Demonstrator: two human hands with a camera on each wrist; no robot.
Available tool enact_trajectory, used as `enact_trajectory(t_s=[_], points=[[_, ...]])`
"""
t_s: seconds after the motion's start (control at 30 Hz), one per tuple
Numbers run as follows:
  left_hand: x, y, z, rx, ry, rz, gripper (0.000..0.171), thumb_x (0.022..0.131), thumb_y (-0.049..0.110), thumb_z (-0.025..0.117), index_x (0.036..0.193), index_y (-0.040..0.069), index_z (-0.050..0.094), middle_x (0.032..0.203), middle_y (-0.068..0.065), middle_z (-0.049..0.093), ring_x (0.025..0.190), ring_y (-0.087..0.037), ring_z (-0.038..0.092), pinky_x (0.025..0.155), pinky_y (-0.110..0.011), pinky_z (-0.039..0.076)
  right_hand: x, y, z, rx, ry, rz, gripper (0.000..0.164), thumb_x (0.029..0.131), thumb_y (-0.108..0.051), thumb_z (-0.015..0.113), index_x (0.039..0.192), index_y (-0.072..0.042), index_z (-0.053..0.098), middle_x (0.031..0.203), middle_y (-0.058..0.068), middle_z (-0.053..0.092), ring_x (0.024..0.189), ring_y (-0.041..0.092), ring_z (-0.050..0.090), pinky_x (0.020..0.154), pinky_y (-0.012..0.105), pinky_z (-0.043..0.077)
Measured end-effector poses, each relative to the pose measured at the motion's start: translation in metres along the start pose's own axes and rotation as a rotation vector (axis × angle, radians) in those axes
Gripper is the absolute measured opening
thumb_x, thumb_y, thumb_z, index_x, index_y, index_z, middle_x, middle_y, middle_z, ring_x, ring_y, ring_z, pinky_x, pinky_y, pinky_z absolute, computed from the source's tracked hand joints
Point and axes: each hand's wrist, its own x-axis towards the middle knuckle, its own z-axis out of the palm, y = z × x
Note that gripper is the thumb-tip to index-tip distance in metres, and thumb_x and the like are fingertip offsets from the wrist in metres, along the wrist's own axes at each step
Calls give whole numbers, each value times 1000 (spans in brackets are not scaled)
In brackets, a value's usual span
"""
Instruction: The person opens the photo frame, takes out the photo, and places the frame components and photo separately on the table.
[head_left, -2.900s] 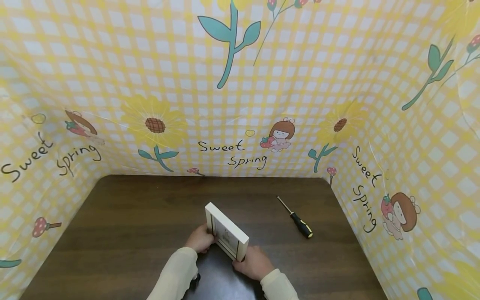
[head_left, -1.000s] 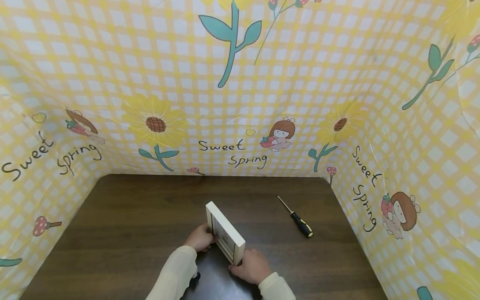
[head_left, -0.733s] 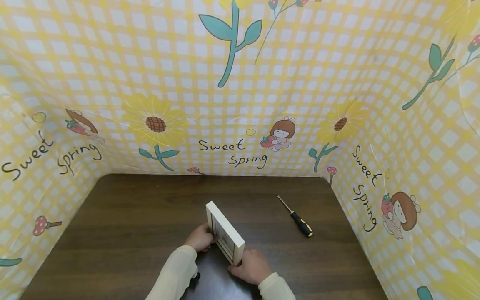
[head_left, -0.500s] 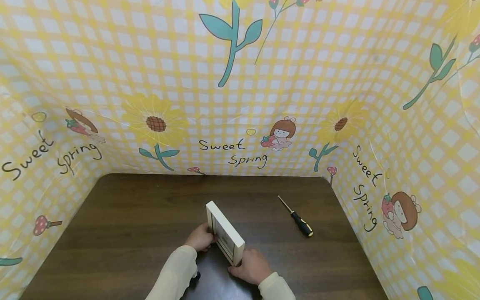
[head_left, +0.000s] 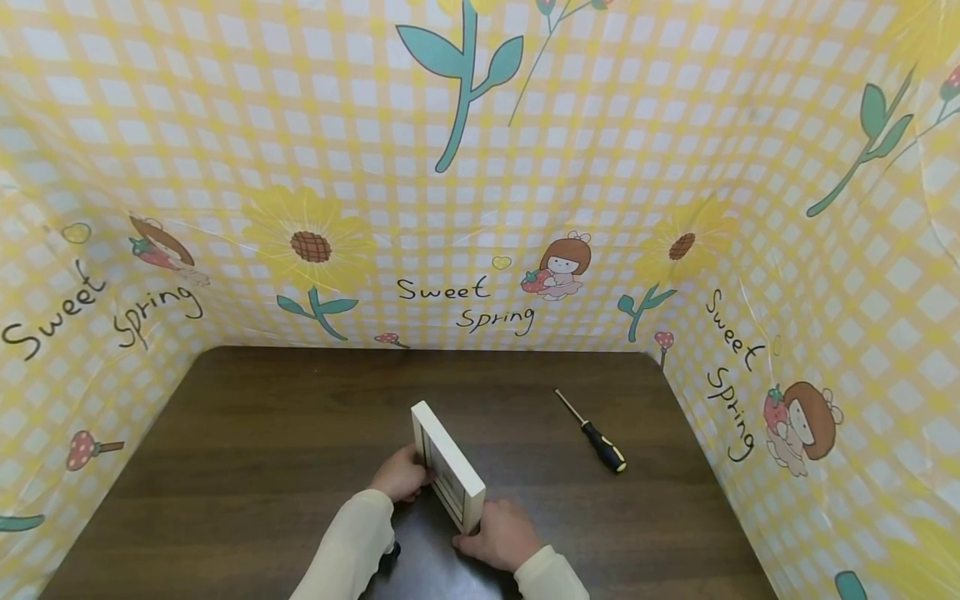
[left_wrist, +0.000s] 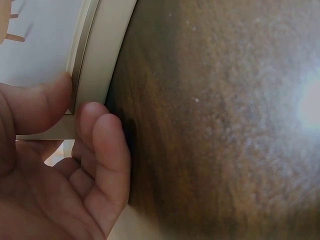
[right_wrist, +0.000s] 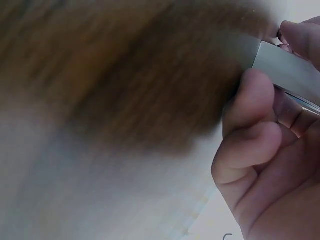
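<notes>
A white picture frame [head_left: 459,467] stands upright on its edge at the front middle of the table, set at a slant. My left hand [head_left: 400,477] holds its far left end; in the left wrist view the thumb lies on the front face near a corner, with fingers curled at the edge of the frame [left_wrist: 100,45]. At the near right end, my right hand [head_left: 504,533] grips the lower corner, and its curled fingers show beside the frame [right_wrist: 290,72] in the right wrist view. The picture inside is seen too steeply to make out. The back of the frame is hidden.
A screwdriver [head_left: 602,447] with a black and yellow handle lies to the right of the frame, its tip pointing away. Patterned yellow checked cloth [head_left: 480,208] walls in the dark wooden table [head_left: 262,433] at the back and both sides.
The frame's near right end has swung a little to the left and towards me, together with my right hand. My left hand and the screwdriver have stayed put.
</notes>
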Motion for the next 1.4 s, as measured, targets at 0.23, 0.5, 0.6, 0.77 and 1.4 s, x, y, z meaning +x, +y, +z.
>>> enact_trajectory(t_s=[0.23,0.5,0.6,0.77,1.4], points=[[-1,1,-1,-7,-11,0,28,86,5,66,113,1,62,76,-7,58,60,-22,55,52,-37,50,-1,-2,0,-6,-4,-10,34,74,-44,84,78,-14,69,64,-8,60,55,7,54,50,29,44],[0,1,-1,-10,-17,17,26,84,3,64,109,1,62,76,-7,58,59,-22,55,50,-36,50,-3,-10,-3,-34,-3,-18,34,74,-45,84,72,-18,64,62,-9,58,54,8,54,49,29,44],[1,0,-2,-5,-24,18,27,83,3,62,110,2,62,73,-8,57,57,-21,53,49,-35,49,-3,-12,-4,-22,-20,-18,32,75,-44,84,75,-18,66,63,-9,59,56,7,54,50,29,44],[2,-1,-2,5,-30,11,33,82,3,60,115,1,61,72,-9,55,56,-20,52,49,-34,49,-2,-13,-4,7,-60,-11,30,77,-43,83,81,-17,68,66,-10,61,59,5,56,52,28,45],[-2,4,-4,-33,-51,-14,31,82,3,60,113,1,60,71,-9,54,58,-22,50,51,-36,49,-2,-20,5,-84,-33,-75,36,77,-47,81,68,-24,56,59,-13,50,51,5,47,47,27,39]])
